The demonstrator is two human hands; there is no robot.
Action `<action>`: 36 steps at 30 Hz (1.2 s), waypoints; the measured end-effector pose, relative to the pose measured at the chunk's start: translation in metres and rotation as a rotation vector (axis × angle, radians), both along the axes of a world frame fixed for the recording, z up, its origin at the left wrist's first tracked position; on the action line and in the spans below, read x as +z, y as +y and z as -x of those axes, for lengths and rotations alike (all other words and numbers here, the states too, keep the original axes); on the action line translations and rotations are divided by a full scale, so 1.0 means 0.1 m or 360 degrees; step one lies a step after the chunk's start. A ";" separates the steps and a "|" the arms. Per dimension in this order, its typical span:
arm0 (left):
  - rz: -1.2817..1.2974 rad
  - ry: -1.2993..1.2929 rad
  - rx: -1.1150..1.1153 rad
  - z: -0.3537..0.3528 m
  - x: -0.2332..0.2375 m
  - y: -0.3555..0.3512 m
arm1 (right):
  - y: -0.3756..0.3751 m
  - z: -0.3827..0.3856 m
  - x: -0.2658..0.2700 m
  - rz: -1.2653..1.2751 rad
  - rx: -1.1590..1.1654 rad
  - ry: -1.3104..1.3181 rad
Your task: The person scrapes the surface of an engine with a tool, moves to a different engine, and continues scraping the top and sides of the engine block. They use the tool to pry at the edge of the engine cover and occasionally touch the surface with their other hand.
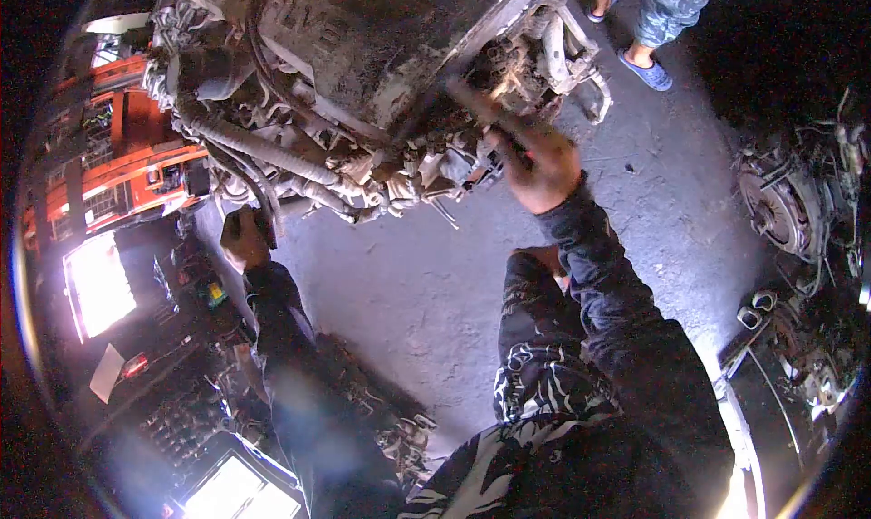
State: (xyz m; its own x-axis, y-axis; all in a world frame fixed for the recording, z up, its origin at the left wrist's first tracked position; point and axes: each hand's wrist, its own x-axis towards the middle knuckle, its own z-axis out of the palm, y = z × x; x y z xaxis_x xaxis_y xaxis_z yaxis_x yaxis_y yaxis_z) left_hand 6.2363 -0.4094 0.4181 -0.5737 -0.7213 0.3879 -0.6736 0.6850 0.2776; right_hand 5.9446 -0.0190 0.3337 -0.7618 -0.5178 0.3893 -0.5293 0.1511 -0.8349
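A large, dirty engine (363, 56) with a broad cover, thick wrapped hoses and wiring fills the top of the view. My right hand (544, 167) is closed round a long dark tool (481, 104), which reaches up and left over the engine's near right side. Blur hides the tool's exact kind. Low at the engine's left, my left hand (243, 240) is closed beside a hanging dark hose (264, 190). Whether those fingers grip the hose or something else cannot be made out.
Another person's foot in a blue clog (645, 71) stands at the upper right. A clutch assembly (778, 206) and piled parts line the right side. Orange metal racking (118, 151) rises at the left, above a bright panel (98, 283). Grey floor (408, 310) lies below the engine.
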 end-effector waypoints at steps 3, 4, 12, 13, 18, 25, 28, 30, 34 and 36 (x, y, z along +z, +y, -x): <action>-0.0382 0.0102 0.0184 0.06 0.09 0.09 | 0.00 -0.03 0.08 0.0007 0.0001 0.0079; -0.0290 0.0067 0.0174 0.07 0.09 0.08 | 0.01 -0.07 0.09 -0.0101 0.0111 0.0206; -0.0003 -0.0153 0.0123 0.14 0.13 0.16 | -0.03 0.13 0.04 0.0098 0.0012 0.0116; -0.0334 0.0101 0.0216 0.15 0.14 0.19 | -0.04 0.12 0.04 0.0059 0.0100 0.0173; -0.0174 -0.0012 0.0120 0.00 0.03 -0.02 | -0.05 0.29 0.08 0.0032 -0.0064 -0.0275; 0.0090 -0.0099 -0.0062 0.01 0.05 0.01 | -0.11 0.37 0.23 0.0127 0.0089 0.0109; -0.0011 -0.0094 0.0091 0.06 0.06 0.10 | -0.11 0.37 0.08 0.0015 0.0088 0.0138; -0.0416 0.0232 0.0379 0.30 0.25 0.40 | -0.07 0.41 0.18 0.0060 0.0008 -0.0125; -0.0287 0.0065 0.0350 0.28 0.23 0.36 | -0.01 0.32 0.13 -0.0065 0.0152 0.0031; -0.0212 0.0044 0.0341 0.23 0.21 0.30 | 0.01 0.39 0.06 0.0134 -0.0056 -0.0127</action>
